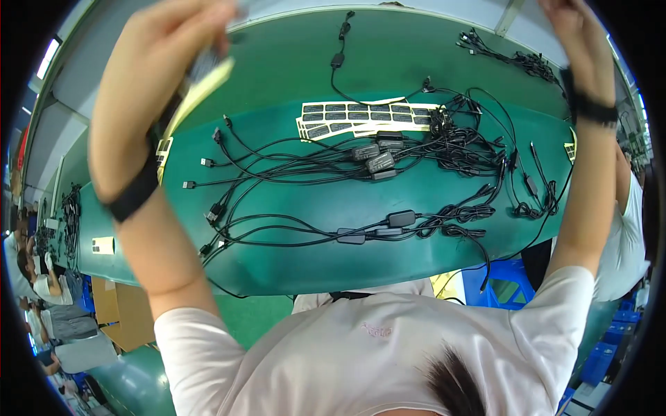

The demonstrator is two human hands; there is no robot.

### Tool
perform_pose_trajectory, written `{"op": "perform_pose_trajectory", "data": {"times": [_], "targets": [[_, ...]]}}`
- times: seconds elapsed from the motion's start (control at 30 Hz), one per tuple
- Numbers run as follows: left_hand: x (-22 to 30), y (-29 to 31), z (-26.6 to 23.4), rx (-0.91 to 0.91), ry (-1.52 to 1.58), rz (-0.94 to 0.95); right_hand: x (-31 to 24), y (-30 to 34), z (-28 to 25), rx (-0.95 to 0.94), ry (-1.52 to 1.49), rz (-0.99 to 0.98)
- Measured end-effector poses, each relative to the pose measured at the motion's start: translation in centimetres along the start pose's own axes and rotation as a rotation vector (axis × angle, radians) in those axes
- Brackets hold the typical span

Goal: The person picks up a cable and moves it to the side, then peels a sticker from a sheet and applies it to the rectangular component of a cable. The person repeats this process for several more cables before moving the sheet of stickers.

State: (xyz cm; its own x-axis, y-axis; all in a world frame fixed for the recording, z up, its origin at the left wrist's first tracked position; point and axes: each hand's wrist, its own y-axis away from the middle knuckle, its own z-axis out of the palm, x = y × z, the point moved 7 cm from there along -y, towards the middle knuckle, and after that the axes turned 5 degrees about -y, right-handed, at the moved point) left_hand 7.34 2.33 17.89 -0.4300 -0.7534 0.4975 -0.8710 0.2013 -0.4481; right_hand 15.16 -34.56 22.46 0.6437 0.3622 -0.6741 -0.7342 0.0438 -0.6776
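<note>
My left hand [173, 31] is raised at the upper left, its fingers curled but smeared by motion. Whether it holds anything I cannot make out. Just below it shows a blurred yellow-edged strip [201, 89], partly hidden by my forearm. My right hand [574, 24] is up at the top right, fingers cut off by the picture's edge. Between my arms, black cables [305, 170] with USB plugs and small boxes [379, 162] lie bundled on the green table [298, 267]. Sheets of dark labels [347, 114] lie behind them. A second cable group [350, 236] lies nearer me.
One cable with an inline box [337, 60] stretches toward the far edge. Another cable pile [527, 64] lies at the far right. A blue stool [503, 288] stands under the table's right side, a cardboard box [125, 312] at lower left. People sit at both sides.
</note>
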Motion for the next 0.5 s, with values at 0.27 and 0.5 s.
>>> {"op": "perform_pose_trajectory", "data": {"times": [0.27,0.5], "targets": [[-5.0,14.0,7.0,-0.186,-0.448,-0.269,10.4,21.3,-4.7,0.073,0.025,0.462],[-5.3,15.7,13.3,-0.235,-0.190,-0.168,9.8,23.6,-4.5,-0.019,0.095,0.436]]}}
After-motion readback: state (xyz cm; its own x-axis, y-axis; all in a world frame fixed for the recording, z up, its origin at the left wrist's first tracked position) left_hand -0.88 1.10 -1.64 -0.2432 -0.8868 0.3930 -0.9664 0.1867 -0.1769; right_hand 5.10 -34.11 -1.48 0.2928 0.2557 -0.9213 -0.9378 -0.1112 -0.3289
